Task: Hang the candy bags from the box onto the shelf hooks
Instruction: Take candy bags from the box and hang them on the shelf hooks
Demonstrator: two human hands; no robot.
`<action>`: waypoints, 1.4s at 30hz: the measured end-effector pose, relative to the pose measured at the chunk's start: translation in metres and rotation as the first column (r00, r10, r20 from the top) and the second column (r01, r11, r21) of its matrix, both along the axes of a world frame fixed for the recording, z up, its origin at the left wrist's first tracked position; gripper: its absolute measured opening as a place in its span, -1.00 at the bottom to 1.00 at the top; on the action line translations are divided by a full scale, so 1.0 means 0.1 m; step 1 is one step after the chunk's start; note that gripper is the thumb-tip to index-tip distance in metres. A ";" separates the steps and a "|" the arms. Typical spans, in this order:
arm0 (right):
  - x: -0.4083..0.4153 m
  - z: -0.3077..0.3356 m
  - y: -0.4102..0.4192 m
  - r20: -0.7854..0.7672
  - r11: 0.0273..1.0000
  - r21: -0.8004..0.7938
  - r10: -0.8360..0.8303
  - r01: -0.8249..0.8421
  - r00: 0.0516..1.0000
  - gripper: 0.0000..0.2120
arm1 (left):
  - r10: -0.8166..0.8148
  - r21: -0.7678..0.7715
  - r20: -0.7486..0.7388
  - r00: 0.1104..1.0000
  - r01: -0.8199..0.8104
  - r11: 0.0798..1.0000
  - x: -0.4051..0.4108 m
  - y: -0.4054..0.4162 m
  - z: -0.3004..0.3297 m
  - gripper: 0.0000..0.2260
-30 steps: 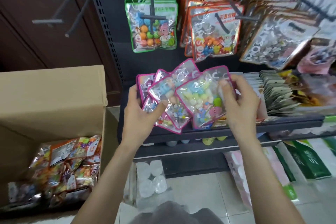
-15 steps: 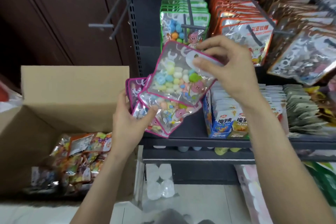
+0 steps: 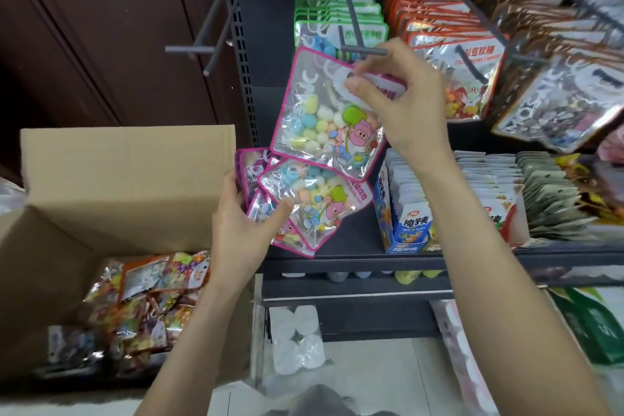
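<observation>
My right hand (image 3: 398,105) pinches the top edge of one pink-edged candy bag (image 3: 324,118), thumb on the printed header, the other fingers curled behind it. The bag hangs tilted, its top corner just beside the tip of a grey shelf hook (image 3: 363,51), which already carries a row of green-edged bags (image 3: 337,20). My fingers cover the bag's hanging hole, so I cannot tell whether the hook has entered it yet.

My left hand (image 3: 243,230) holds a small fan of more pink-edged bags (image 3: 304,206), thumb across the front one, lower down and in front of the shelf edge (image 3: 371,263). The open cardboard box (image 3: 128,172) stands to the left on the floor, with mixed candy bags (image 3: 148,300) still heaped inside.

To do this step well, I judge that I should level the bag so its header faces the hook squarely, shift my thumb aside to expose the hole, then slide the bag straight back along the prong. An empty double hook (image 3: 209,44) sits further left; pink bags may belong there instead of behind green ones. I would keep the left hand's fan low, clear of the hanging rows.
</observation>
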State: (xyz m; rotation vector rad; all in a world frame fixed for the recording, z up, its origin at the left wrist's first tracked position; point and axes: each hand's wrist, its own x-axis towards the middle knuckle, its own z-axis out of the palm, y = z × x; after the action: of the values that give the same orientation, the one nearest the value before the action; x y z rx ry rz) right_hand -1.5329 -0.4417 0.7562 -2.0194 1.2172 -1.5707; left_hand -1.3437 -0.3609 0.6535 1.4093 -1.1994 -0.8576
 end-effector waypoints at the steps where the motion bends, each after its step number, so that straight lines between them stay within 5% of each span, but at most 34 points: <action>1: 0.00 -0.02 0.00 -0.015 0.999 -0.033 -0.002 0.002 1.000 -0.89 | -0.003 0.004 -0.001 1.000 0.003 1.000 0.01 -0.01 0.00 -0.47; 12: -0.08 -0.11 -0.28 -0.220 0.956 -0.291 -0.100 0.033 0.970 -0.87 | 0.005 0.045 0.070 0.998 -0.008 0.999 0.13 -0.09 -0.05 -0.48; 18: 0.00 -0.15 -0.65 -0.372 0.900 -0.376 -0.363 0.219 0.854 -0.81 | 0.046 0.043 0.093 0.995 -0.050 0.998 0.26 -0.04 -0.05 -0.50; 24: 0.08 -0.23 -0.71 -0.426 0.905 -0.260 -0.420 0.336 0.801 -0.62 | 0.081 0.038 0.026 0.996 -0.082 0.996 0.35 0.00 0.04 -0.51; 26: 0.09 -0.32 -0.39 -0.290 0.917 -0.260 -0.375 0.304 0.881 -0.72 | 0.097 0.037 -0.023 0.995 -0.096 0.995 0.35 -0.02 0.07 -0.52; 29: 0.11 -0.53 0.20 0.074 0.974 0.077 -0.218 0.213 0.973 -0.69 | 0.112 0.053 -0.111 0.987 -0.107 0.993 0.29 -0.04 0.11 -0.57; 32: 0.17 -0.72 0.52 0.239 0.882 0.471 -0.120 -0.006 0.964 -0.46 | 0.096 0.060 -0.208 0.973 -0.085 0.995 0.19 -0.06 0.12 -0.57; 34: 0.17 -0.79 0.57 0.321 0.825 0.554 -0.084 -0.115 0.943 -0.53 | 0.070 0.062 -0.244 0.967 -0.056 0.996 0.12 -0.06 0.13 -0.49; 39: 0.00 -0.73 0.59 0.660 0.919 0.346 -0.094 -0.191 0.745 -0.87 | 0.002 0.050 -0.214 0.977 0.009 0.999 0.00 -0.04 0.13 -0.52; 42: -0.10 -0.59 0.60 0.573 0.987 0.149 -0.040 -0.056 0.819 -0.74 | 0.011 0.053 -0.193 0.981 -0.001 0.999 0.01 -0.02 0.13 -0.50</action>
State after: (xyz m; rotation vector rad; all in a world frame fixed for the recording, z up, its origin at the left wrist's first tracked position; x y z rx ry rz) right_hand -1.5429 -0.3821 0.6974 -1.2908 1.0398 -1.8241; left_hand -1.3431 -0.3629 0.6669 1.3372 -1.0315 -1.0040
